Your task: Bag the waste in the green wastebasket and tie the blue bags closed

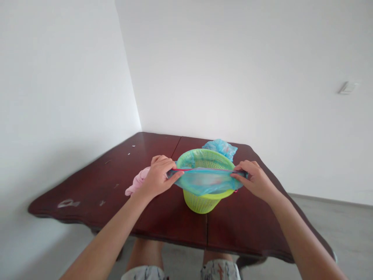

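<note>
A thin blue plastic bag (pixel 206 182) with a pink drawstring edge is stretched across the near side of a green perforated plastic basket (pixel 201 204). My left hand (pixel 161 174) pinches the bag's edge at the left, just outside the basket rim. At the right end of the same edge, my right hand (pixel 253 177) pinches it between thumb and fingers. Some of the blue film also lies inside the basket against its far wall. The basket stands upright on the table.
A pink cloth (pixel 136 182) lies on the dark red wooden table (pixel 175 223), left of the basket and partly behind my left hand. Behind the basket sits a crumpled blue plastic bag (pixel 220 147). White walls (pixel 233 77) meet in the far left corner.
</note>
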{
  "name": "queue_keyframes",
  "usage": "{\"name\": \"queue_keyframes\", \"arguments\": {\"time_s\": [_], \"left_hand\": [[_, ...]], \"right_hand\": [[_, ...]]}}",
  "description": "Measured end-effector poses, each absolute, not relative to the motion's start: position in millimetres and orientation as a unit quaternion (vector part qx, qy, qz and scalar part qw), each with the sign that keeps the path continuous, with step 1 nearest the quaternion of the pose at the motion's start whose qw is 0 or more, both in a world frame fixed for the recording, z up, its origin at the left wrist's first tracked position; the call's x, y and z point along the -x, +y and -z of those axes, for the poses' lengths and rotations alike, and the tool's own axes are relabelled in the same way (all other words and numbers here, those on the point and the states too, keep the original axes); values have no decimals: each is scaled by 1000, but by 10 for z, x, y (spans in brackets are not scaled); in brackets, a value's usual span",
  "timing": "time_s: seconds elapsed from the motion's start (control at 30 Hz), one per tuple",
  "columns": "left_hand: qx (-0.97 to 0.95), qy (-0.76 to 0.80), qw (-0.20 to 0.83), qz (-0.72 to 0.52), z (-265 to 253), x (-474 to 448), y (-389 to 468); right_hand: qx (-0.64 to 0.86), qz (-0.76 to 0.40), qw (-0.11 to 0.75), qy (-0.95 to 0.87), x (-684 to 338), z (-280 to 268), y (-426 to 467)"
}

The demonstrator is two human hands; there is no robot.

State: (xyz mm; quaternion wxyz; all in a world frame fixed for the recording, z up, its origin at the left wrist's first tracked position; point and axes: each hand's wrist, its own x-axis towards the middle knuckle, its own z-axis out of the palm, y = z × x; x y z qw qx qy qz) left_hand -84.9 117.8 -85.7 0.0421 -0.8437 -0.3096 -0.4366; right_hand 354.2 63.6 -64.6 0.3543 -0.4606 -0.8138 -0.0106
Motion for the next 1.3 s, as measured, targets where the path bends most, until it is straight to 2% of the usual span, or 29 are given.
{"name": "queue_keyframes", "arguments": {"time_s": [0.13,0.27,0.43,0.53,0.6,0.67,0.77,0.9,1.0,1.13,1.3], "left_hand": [[856,-332,20,395,685,941,1593],[845,-340,-116,396,373,813,2033],[819,-333,-145,445,-13,594,2233],[797,-319,-142,492,-129,601,2033],[789,-306,-140,513,-138,676,1795],[786,-298,-133,525,-104,787,1523],[794,-296,-109,519,-18,974,1151],[845,-280,-87,448,88,1171,887],[873,-250,-88,409,129,1212,872],[866,-251,-100,421,110,1088,904],[881,-247,-56,400,20,894,750]], "right_hand": [[524,74,300,-794,-3750,576,925],[601,63,290,-742,-3756,413,1317],[594,60,373,-710,-3579,21,1503],[471,76,497,-724,-3421,-133,1205],[384,78,534,-749,-3319,-125,851],[341,73,513,-784,-3231,-42,436],[310,69,436,-842,-3133,112,-146],[285,49,325,-900,-3064,190,-493],[355,32,341,-870,-3063,191,-271],[496,-37,384,-778,-3017,182,453],[634,-16,268,-725,-2716,127,1270]]}}
